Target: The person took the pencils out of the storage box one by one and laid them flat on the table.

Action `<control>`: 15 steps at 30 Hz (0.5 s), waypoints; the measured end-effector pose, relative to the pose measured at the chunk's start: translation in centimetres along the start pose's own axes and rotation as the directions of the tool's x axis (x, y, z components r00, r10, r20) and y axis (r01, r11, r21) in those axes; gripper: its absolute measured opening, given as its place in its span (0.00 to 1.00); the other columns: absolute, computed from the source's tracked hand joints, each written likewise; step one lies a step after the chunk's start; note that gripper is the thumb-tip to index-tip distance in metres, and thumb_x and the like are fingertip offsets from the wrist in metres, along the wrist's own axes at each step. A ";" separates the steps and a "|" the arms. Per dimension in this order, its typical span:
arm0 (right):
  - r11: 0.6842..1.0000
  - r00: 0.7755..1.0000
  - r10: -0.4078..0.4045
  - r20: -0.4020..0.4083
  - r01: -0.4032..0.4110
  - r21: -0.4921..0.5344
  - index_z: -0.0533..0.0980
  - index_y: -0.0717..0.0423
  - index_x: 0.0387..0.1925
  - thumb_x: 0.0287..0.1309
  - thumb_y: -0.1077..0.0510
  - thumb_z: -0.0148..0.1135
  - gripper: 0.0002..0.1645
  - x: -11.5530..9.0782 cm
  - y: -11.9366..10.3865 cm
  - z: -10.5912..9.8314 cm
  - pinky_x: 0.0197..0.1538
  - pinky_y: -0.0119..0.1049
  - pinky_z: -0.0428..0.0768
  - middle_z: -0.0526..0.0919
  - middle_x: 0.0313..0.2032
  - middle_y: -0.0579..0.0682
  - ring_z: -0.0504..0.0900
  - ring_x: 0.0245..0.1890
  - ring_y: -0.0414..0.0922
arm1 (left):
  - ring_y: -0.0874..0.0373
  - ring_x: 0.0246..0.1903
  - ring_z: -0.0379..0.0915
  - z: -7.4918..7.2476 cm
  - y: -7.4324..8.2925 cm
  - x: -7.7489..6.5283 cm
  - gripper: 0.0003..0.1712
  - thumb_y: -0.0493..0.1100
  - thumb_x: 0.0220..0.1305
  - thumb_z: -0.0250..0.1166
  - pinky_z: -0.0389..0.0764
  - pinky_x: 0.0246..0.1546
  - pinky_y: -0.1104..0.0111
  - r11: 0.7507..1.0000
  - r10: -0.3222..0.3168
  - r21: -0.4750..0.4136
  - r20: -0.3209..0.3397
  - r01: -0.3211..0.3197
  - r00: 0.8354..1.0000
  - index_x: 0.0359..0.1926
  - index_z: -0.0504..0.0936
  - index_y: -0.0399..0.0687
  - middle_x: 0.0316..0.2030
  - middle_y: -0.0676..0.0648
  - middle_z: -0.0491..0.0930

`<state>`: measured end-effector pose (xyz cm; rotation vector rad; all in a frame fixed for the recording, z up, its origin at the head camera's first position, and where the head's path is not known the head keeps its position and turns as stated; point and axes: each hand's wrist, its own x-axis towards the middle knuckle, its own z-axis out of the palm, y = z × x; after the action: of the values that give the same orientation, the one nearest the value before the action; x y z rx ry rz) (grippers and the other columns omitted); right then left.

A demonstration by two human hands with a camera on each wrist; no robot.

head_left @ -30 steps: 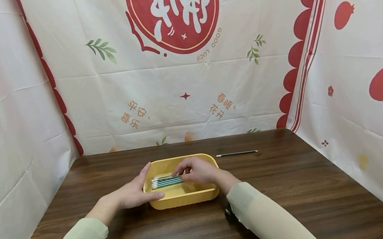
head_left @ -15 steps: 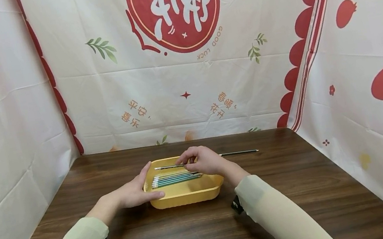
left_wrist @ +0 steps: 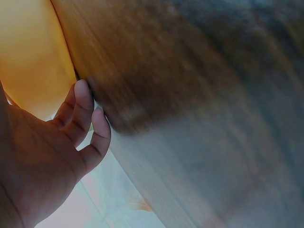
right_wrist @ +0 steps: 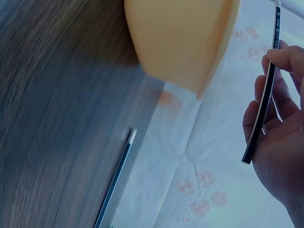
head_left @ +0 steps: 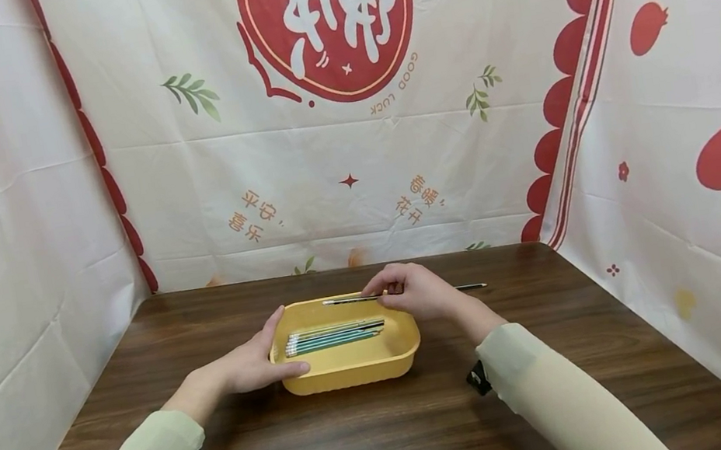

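A yellow plastic basket (head_left: 356, 375) sits mid-table, with a row of green and dark pencils (head_left: 332, 339) lying inside. My left hand (head_left: 244, 364) holds the basket's left end, thumb on the near rim and fingers along the outer wall. Between thumb and fingers, my right hand (head_left: 421, 292) pinches a black-and-white striped pencil (head_left: 347, 301) above the basket's back right rim. The right wrist view shows this pencil (right_wrist: 266, 102) slanting across the fingers, its lower end flat and dark. Behind the right hand lies another dark pencil (head_left: 472, 286) on the table, partly hidden.
The dark wood table (head_left: 339, 449) reaches back to a printed white cloth (head_left: 344, 212), with more cloth hanging at both sides. In the right wrist view, the loose pencil (right_wrist: 115, 178) lies near the table's back edge.
My right hand has lifted the striped pencil out from among the others and carried it back and right to the rim. The left hand stays on the basket.
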<state>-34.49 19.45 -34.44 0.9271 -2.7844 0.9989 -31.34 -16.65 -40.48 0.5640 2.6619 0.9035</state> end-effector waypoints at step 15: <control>0.998 0.992 0.061 -0.108 -0.060 0.013 0.90 0.51 0.54 0.72 0.64 0.69 0.14 -2.3 4.3 -4.5 0.40 0.35 0.81 0.89 0.44 0.52 0.80 0.38 0.45 | 0.31 0.85 0.49 0.0 0.0 0.0 0.77 0.78 0.65 0.70 0.57 0.81 0.33 1.000 -0.006 0.006 0.006 0.006 1.000 0.90 0.28 0.53 0.88 0.30 0.44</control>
<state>-35.65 25.93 -33.88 0.7689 -2.7355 1.0387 -31.29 -16.66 -40.49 0.5586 2.6606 0.8918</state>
